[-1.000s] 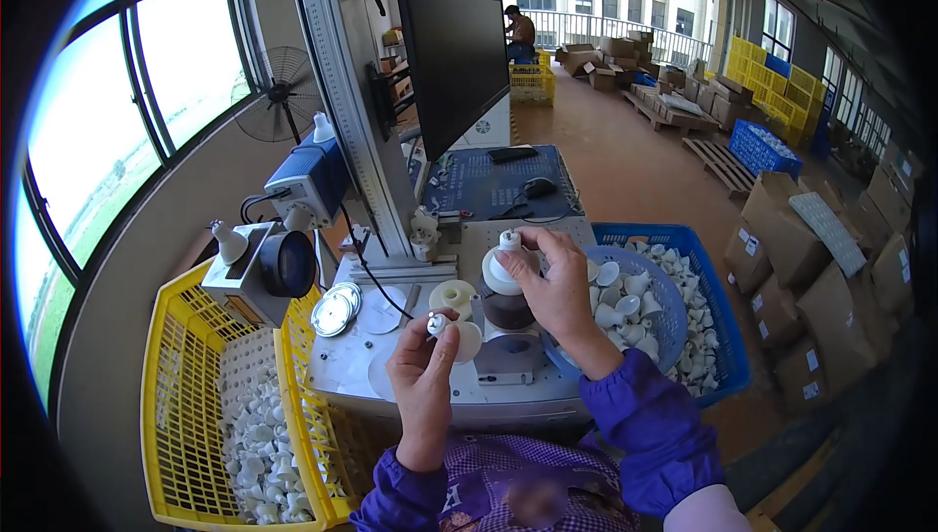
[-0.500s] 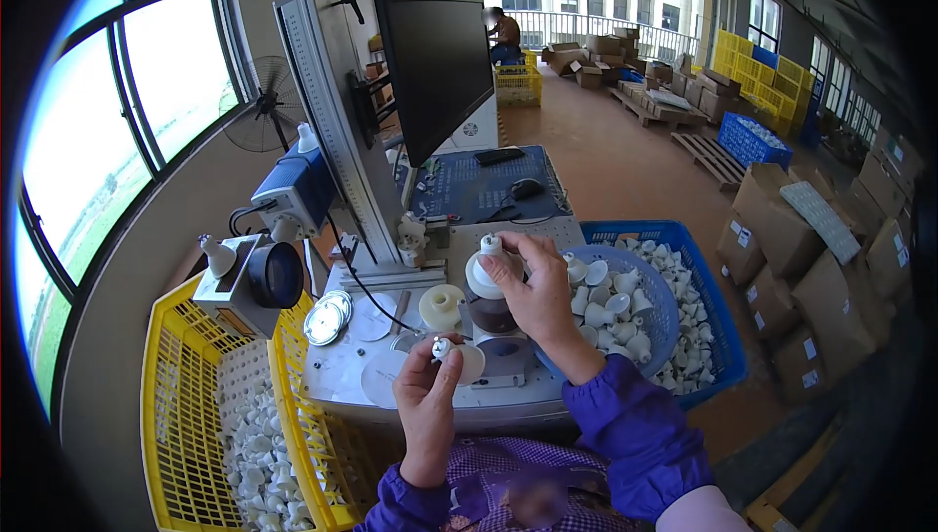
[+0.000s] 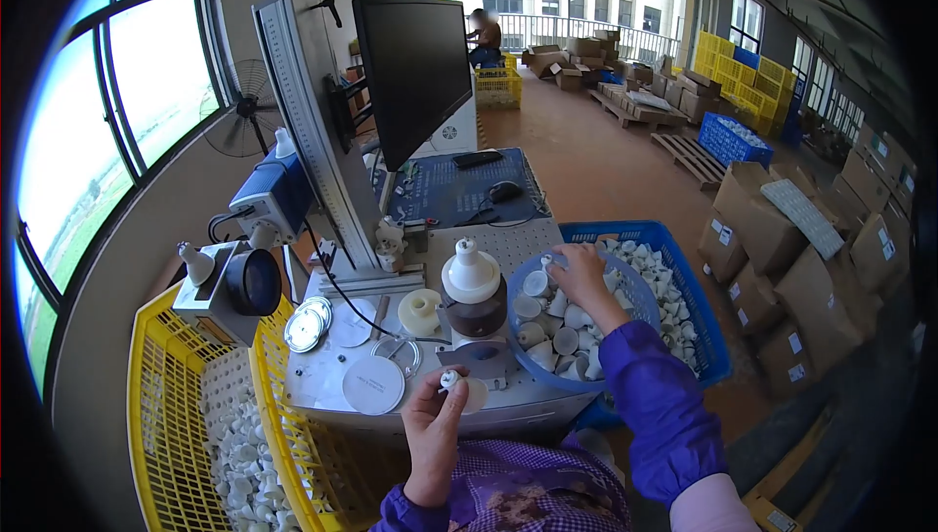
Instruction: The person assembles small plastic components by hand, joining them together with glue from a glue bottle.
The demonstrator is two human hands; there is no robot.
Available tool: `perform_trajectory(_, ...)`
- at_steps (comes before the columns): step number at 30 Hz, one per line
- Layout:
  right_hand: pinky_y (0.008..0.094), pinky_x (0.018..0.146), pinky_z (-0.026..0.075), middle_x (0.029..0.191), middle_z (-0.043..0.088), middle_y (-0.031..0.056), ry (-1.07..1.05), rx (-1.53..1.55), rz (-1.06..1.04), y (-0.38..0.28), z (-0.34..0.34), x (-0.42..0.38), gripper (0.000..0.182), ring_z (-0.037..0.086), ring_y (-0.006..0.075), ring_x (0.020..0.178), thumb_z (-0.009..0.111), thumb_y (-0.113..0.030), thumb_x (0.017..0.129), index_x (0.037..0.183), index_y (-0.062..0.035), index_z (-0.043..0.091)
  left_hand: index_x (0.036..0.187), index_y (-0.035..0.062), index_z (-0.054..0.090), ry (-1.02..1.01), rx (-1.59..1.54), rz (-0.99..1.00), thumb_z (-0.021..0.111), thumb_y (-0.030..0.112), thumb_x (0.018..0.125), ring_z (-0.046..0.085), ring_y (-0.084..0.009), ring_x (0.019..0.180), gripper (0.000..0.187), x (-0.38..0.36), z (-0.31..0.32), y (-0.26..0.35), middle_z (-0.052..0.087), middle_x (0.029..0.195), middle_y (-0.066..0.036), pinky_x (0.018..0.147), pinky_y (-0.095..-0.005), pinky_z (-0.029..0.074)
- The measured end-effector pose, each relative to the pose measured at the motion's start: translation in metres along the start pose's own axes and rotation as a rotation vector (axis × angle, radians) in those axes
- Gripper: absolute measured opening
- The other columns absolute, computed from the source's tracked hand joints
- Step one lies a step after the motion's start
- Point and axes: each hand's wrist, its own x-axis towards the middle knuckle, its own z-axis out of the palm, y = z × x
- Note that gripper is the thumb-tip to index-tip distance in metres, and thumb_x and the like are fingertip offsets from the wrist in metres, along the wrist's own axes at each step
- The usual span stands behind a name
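Nearest us, our left hand (image 3: 433, 425) has fingers clamped on one small white lamp housing (image 3: 451, 380), held just above the desk (image 3: 508, 239) edge. Beyond it, a housing (image 3: 471, 271) sits seated on the dark fixture (image 3: 476, 309) under the marking head, so we judge one pc loaded and one handled. To the right, our right hand (image 3: 583, 273) reaches into the blue basket (image 3: 625, 361), fingers closing around a fresh pc (image 3: 555, 260); can't tell if gripped yet. Lots left there and in the blue crate (image 3: 684, 268) behind. Yellow crate (image 3: 176, 405), left of the fingers, holds many white pcs. Discs (image 3: 371, 383) and lens caps (image 3: 305, 329) clutter the desk w/ cables near the fixture. Farther: monitor (image 3: 415, 73), cartons, a person at a far bench.
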Motion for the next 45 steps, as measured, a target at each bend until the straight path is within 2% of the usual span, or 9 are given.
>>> perform_trajectory(8, 0.0462, 0.091, 0.034, 0.103, 0.065, 0.0068, -0.052, -0.047, -0.014, 0.025, 0.025, 0.011, 0.032, 0.047, 0.0302, 0.11, 0.072, -0.027, 0.072, 0.101, -0.0142, 0.069, 0.107, 0.0013, 0.061, -0.051, -0.057, -0.078, 0.065, 0.01, 0.087, 0.056, -0.0089, 0.09, 0.021, -0.018, -0.001, -0.014, 0.061, 0.101, -0.002, 0.078, -0.0224, 0.045)
perform_trajectory(14, 0.0375, 0.078, 0.046, 0.095, 0.066, 0.0089, 0.029, 0.082, -0.109, 0.032, 0.017, 0.013, 0.025, 0.06, 0.0265, 0.089, 0.071, -0.02, 0.076, 0.095, -0.0055, 0.066, 0.106, 0.001, 0.061, -0.092, -0.064, -0.085, 0.065, 0.011, 0.087, 0.056, -0.007, 0.088, 0.022, -0.023, 0.002, -0.021, 0.061, 0.099, -0.002, 0.077, -0.0213, 0.045)
perform_trajectory(16, 0.0327, 0.076, 0.047, 0.093, 0.066, 0.0082, -0.051, 0.593, 0.066, 0.018, -0.003, 0.001, 0.022, 0.061, 0.0164, 0.087, 0.07, -0.017, 0.08, 0.096, -0.0029, 0.062, 0.106, 0.0008, 0.061, -0.096, -0.085, -0.122, 0.065, 0.011, 0.087, 0.056, -0.007, 0.088, 0.022, -0.026, 0.001, -0.02, 0.061, 0.099, -0.002, 0.077, -0.0208, 0.046)
perform_trajectory(19, 0.0236, 0.07, 0.048, 0.091, 0.065, 0.0064, 0.003, 0.814, 0.01, -0.007, -0.018, -0.02, 0.019, 0.061, 0.0102, 0.081, 0.067, -0.01, 0.084, 0.098, 0.0009, 0.059, 0.107, 0.0007, 0.061, -0.098, -0.097, -0.134, 0.065, 0.01, 0.087, 0.057, -0.0069, 0.087, 0.022, -0.029, 0.003, -0.019, 0.062, 0.098, -0.002, 0.077, -0.0206, 0.046)
perform_trajectory(26, 0.0236, 0.075, 0.047, 0.098, 0.064, 0.0069, -0.062, 1.087, -0.007, -0.046, -0.04, -0.056, 0.018, 0.059, 0.01, 0.087, 0.061, -0.006, 0.088, 0.103, 0.0018, 0.057, 0.107, 0.0007, 0.061, -0.123, -0.098, -0.141, 0.065, 0.01, 0.087, 0.057, -0.0065, 0.087, 0.022, -0.037, 0.007, -0.02, 0.063, 0.097, -0.002, 0.077, -0.0203, 0.046)
perform_trajectory(38, 0.0245, 0.078, 0.046, 0.101, 0.061, 0.0066, -0.05, 0.955, 0.127, -0.028, -0.021, -0.092, 0.03, 0.058, 0.0138, 0.092, 0.063, -0.007, 0.086, 0.115, -0.0004, 0.058, 0.1, 0.0002, 0.059, -0.116, -0.088, -0.137, 0.061, 0.005, 0.088, 0.057, -0.0077, 0.086, 0.014, -0.024, 0.011, 0.0, 0.061, 0.099, -0.002, 0.078, -0.022, 0.045)
perform_trajectory(40, 0.0242, 0.075, 0.046, 0.097, 0.061, 0.0054, -0.056, 0.874, 0.148, -0.036, -0.034, -0.091, 0.029, 0.058, 0.0124, 0.087, 0.066, -0.008, 0.084, 0.111, -0.0001, 0.06, 0.092, 0.0021, 0.06, -0.107, -0.007, -0.061, 0.064, 0.005, 0.086, 0.054, -0.0074, 0.083, 0.008, -0.003, 0.01, 0.012, 0.059, 0.092, 0.0, 0.074, -0.0222, 0.044)
perform_trajectory(44, 0.0224, 0.063, 0.045, 0.084, 0.061, 0.0018, 0.029, 0.745, 0.118, -0.049, -0.056, -0.084, 0.029, 0.055, 0.0078, 0.072, 0.073, -0.014, 0.079, 0.101, 0.0008, 0.062, 0.096, -0.0008, 0.067, 0.016, 0.68, 0.558, 0.073, 0.009, 0.076, 0.053, -0.0152, 0.081, 0.024, 0.065, 0.023, 0.057, 0.056, 0.095, -0.008, 0.071, -0.026, 0.044)
perform_trajectory(45, 0.0224, 0.063, 0.045, 0.084, 0.061, 0.0018, 0.033, 0.748, 0.116, -0.057, -0.063, -0.08, 0.029, 0.055, 0.0078, 0.072, 0.073, -0.014, 0.079, 0.101, 0.0008, 0.062, 0.1, -0.0014, 0.066, 0.015, 0.727, 0.554, 0.074, 0.011, 0.075, 0.055, -0.0176, 0.082, 0.03, 0.077, 0.031, 0.069, 0.055, 0.098, -0.01, 0.073, -0.0273, 0.045)
